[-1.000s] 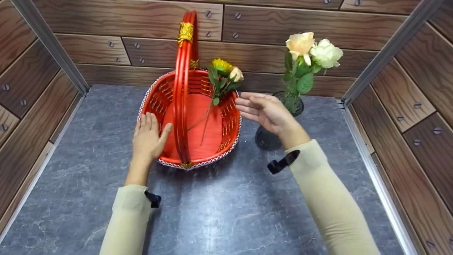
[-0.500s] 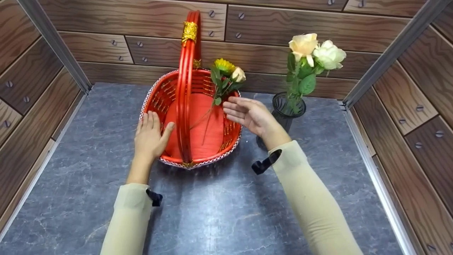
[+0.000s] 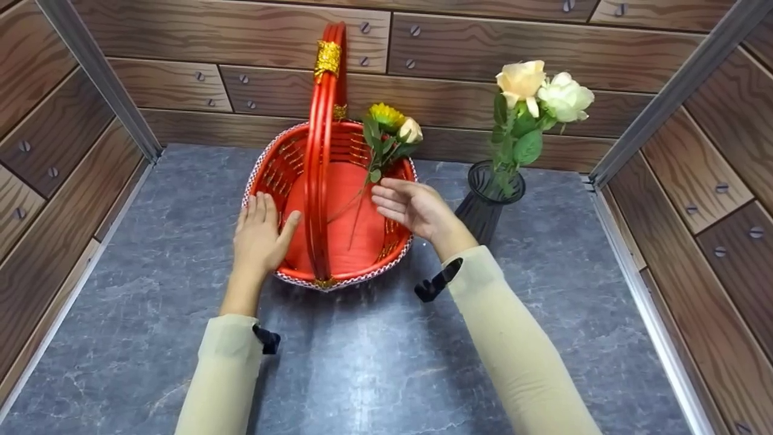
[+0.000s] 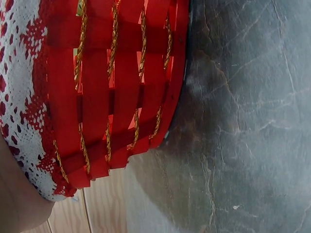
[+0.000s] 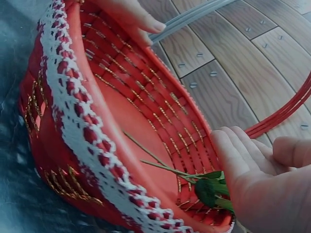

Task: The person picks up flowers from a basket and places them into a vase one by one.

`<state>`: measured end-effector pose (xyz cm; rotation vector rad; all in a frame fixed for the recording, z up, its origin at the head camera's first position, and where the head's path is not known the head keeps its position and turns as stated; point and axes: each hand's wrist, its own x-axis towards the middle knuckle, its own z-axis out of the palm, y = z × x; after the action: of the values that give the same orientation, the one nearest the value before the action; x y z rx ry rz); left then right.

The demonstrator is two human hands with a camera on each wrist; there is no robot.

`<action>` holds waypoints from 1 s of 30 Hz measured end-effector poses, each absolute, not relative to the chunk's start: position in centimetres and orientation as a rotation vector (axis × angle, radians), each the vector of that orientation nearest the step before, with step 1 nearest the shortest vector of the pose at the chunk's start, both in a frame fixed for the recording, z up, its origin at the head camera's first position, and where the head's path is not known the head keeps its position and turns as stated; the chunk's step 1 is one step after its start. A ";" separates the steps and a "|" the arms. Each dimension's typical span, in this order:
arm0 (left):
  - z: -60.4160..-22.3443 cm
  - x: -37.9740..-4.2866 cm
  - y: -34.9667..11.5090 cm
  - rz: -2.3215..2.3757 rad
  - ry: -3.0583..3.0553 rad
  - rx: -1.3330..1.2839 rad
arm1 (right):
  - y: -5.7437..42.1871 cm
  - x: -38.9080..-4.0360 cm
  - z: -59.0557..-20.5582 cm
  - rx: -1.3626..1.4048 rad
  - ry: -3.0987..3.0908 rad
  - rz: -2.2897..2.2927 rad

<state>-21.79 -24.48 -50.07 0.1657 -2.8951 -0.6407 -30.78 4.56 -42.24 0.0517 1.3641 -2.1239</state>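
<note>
A red woven basket (image 3: 296, 202) with a tall arched handle stands toward the back of the floor. On its left rim rests my left hand (image 3: 259, 235), fingers straight. My right hand (image 3: 423, 214) reaches over the right rim with extended fingers and holds nothing. Its fingertips are right by the stems of a yellow flower (image 3: 385, 116) and a cream rose (image 3: 410, 130), which lean in the basket's back right. In the right wrist view, green leaves (image 5: 206, 191) show just beyond that hand. The left wrist view has the basket's outer side (image 4: 97, 87).
Behind my right wrist stands a black vase (image 3: 481, 211) holding a peach rose (image 3: 520, 84) and a white flower (image 3: 566, 98). Wood-patterned panels (image 3: 531, 45) wall the back and both sides of the grey marbled floor (image 3: 362, 362).
My right hand has moved left and slightly down, from in front of the vase to over the basket's right rim. The left hand has stayed on the left rim.
</note>
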 end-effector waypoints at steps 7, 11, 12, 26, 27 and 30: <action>-50.1 -21.8 -24.3 -0.643 -2.907 0.166 | 4.0 -31.0 -43.3 0.083 1.366 -2.099; -50.2 -21.8 -24.3 -0.636 -2.909 0.166 | 3.5 -31.2 -44.0 0.127 1.332 -2.119; -50.2 -21.8 -24.3 -0.634 -2.909 0.167 | 3.3 -31.2 -44.1 0.134 1.326 -2.123; -50.0 -21.8 -24.5 -0.644 -2.896 0.173 | 1.6 -31.7 -45.5 0.189 1.339 -2.127; -50.0 -21.8 -24.5 -0.645 -2.896 0.173 | 1.5 -31.7 -45.6 0.202 1.332 -2.132; -50.0 -21.7 -24.6 -0.646 -2.893 0.177 | 1.2 -31.9 -45.8 0.246 1.299 -2.149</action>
<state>-21.67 -24.57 -49.97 0.1774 -2.8928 -0.6456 -31.93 1.18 -45.79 0.2463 1.2985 -2.1494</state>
